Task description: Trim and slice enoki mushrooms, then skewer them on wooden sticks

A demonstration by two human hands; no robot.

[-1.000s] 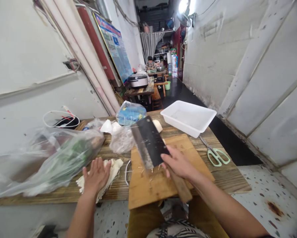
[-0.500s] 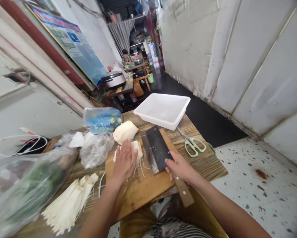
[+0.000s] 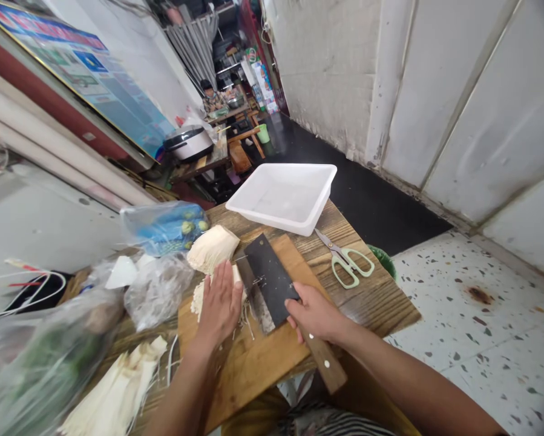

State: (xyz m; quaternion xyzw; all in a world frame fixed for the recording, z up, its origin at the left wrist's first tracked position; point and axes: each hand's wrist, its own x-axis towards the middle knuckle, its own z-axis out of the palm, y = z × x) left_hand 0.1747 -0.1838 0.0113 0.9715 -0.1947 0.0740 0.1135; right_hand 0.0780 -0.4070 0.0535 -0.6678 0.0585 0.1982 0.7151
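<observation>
My left hand lies flat, fingers straight, on a pale fibrous vegetable piece on a wooden cutting board. Another pale chunk sits just beyond it, near the board's far corner. My right hand grips the wooden handle of a black steel cleaver, whose blade stands beside the left hand among fine shreds. A heap of cut pale strips lies on the table at lower left, partly cut off by the frame edge.
A white plastic tray and green-handled scissors stand on the wooden table beyond the board. Plastic bags crowd its left side. Down the narrow room, a seated person is beyond a rice cooker.
My left hand has moved from the table onto the pale piece on the board. The cleaver has dropped lower, and cut strips now lie at left. The view has swung.
</observation>
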